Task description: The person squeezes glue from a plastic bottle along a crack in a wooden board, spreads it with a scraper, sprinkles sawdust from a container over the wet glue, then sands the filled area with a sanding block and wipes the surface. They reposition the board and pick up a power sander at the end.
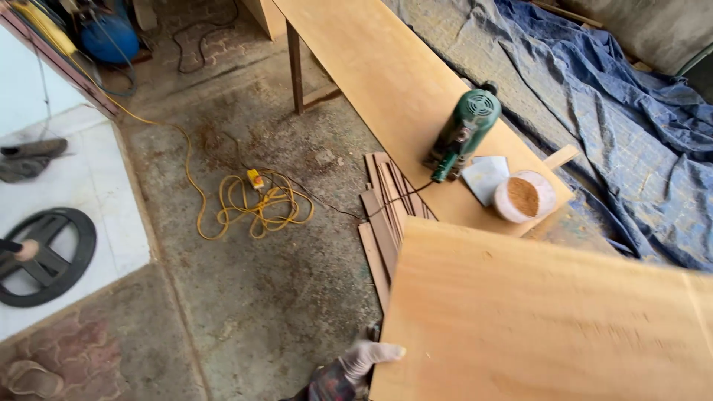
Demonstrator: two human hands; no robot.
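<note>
Your gloved left hand (364, 359) curls its fingers over the near edge of the plywood sheet (549, 319), right hand unseen, and the sheet may swing into the green power tool (464, 134) on the bench (371, 67).

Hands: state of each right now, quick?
Left hand: gloved, gripping the left edge of the plywood sheet.
Right hand: not in view.
</note>
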